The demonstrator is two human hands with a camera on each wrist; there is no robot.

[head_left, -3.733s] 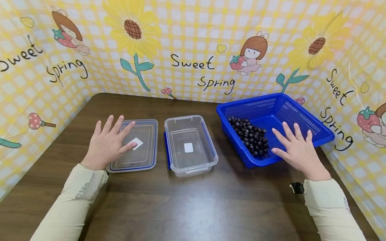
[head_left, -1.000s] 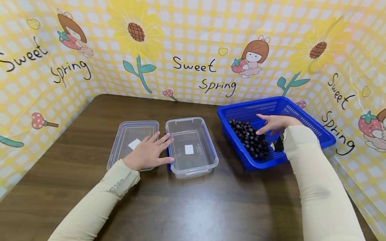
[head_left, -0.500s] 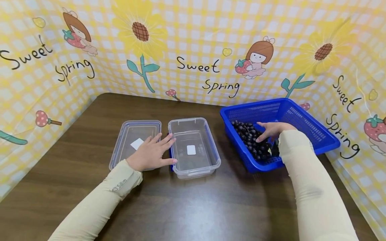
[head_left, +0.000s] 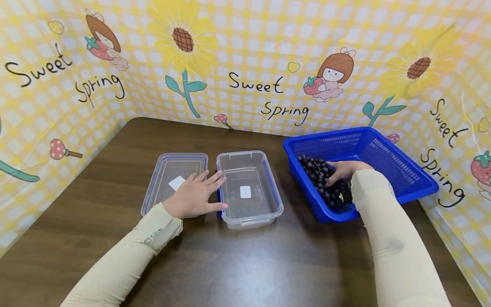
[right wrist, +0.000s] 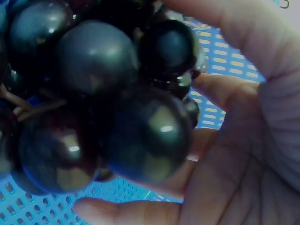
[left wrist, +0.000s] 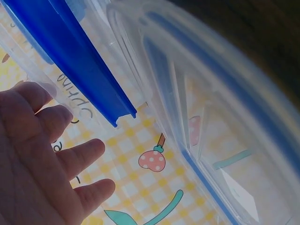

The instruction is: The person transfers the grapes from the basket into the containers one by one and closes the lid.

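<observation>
My left hand (head_left: 195, 194) reaches over the lid with its fingers spread, fingertips right at the left rim of a clear plastic food container (head_left: 253, 221). The container's blue latch flap (left wrist: 84, 70) hangs beside those fingers in the left wrist view. Under that hand lies the clear lid (head_left: 155, 187) with a white label. Inside the blue basket (head_left: 418, 194), my right hand (head_left: 347, 168) holds a bunch of dark grapes (head_left: 316, 172), thumb on one side and fingers reaching beneath, as the right wrist view shows. Part of the bunch is hidden by the hand.
The brown wooden table (head_left: 238, 273) carries everything, with the container between lid and basket. A yellow checked cloth (head_left: 238, 34) with printed flowers and words stands behind the table and along both sides. The basket's perforated walls rise around the right hand.
Since the first frame, my left hand has moved right to the container's rim. My right hand has gone into the basket, sinking down and closing around the grapes. The view has shifted slightly.
</observation>
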